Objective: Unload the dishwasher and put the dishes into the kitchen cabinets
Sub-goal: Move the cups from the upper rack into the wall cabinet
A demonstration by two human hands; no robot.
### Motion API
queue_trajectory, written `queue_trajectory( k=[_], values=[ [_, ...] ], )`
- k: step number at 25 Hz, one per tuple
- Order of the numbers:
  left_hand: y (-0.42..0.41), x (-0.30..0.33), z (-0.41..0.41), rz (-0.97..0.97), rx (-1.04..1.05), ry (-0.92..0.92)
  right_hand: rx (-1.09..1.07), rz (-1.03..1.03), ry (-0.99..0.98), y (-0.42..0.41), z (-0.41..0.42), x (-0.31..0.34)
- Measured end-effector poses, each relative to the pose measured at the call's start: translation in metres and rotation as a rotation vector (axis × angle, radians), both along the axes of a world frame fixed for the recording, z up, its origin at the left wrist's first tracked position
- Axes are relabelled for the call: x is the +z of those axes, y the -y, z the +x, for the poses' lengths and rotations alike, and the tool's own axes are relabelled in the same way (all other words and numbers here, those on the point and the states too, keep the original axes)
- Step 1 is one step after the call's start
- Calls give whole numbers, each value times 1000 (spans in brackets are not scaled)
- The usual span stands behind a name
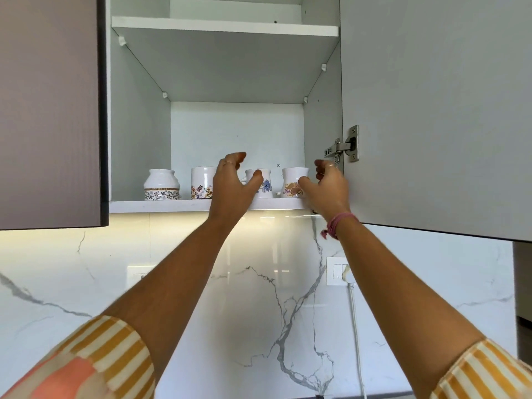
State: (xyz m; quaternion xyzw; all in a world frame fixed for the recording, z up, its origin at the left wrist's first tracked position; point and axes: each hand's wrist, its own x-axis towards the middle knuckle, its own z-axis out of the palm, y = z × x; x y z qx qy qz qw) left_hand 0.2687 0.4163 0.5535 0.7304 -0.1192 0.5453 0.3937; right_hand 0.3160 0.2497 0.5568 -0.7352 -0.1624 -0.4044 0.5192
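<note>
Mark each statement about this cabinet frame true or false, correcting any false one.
1. Four patterned cups stand on the lower shelf. True.
2. The cabinet door is closed. False: it is swung open, hinge showing.
3. The right hand is at the paisley cup. True.
4. The left hand holds a plate. False: it is by the blue-flower cup, no plate in sight.
</note>
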Motion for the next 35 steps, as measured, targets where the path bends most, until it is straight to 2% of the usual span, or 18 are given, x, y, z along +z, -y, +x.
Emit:
queue_trajectory(
  k=[2, 4, 9, 15, 25, 30, 35],
  values=[
    [2, -18, -19, 17, -62, 5, 73, 91, 125, -1, -9, -20],
    [4, -35, -42, 11, -87, -23, 115, 124, 164, 0, -22, -39],
    [14, -70, -120, -15, -93, -127, 153, 116, 147, 13, -80, -72],
    [45, -106, -238, -75, -93, -191, 189, 71, 135, 37, -194, -109],
    [107, -193, -432, -99, -46, -401, 216, 90, -108, 121, -395, -213],
    [149, -227, -488, -138, -82, -497, 180, 143, -193, 178, -451, -248],
    [224, -275, -517, -145, -128, -562, 140, 125, -260, 251, -486, -296]
  ],
)
